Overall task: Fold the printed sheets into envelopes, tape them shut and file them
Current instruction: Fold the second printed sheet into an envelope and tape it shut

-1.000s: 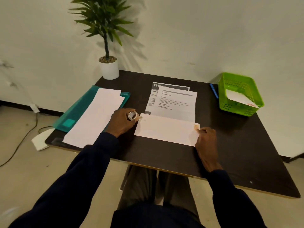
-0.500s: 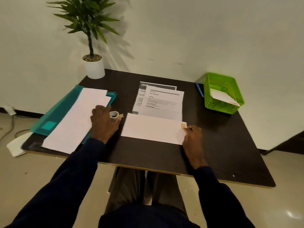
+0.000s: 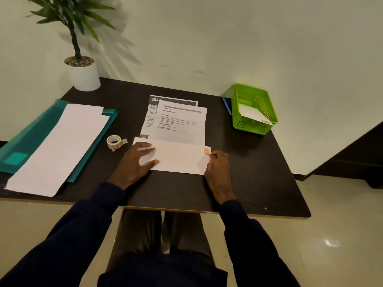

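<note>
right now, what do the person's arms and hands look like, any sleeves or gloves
Long, plain dark navy sleeves cover both arms, the left sleeve and right sleeve ending at the wrists. The left hand and right hand are bare: no gloves, no ring or watch showing.

Lighting: dim, warm, slightly green indoor light, with no lamp in view. The plant (image 3: 70, 19) throws a soft, spread shadow on the wall (image 3: 228, 38) to its right. One small glare spot lies on the floor (image 3: 332, 242). The dark desk (image 3: 259, 172) shows little surface detail.

Sharpness: plant leaves smeared; fine print on the sheets (image 3: 182, 121) soft and mostly unreadable.

Distortion: wide-angle, with desk edges bowing and splaying toward the frame borders. The right edge falls into deep shadow.
</note>
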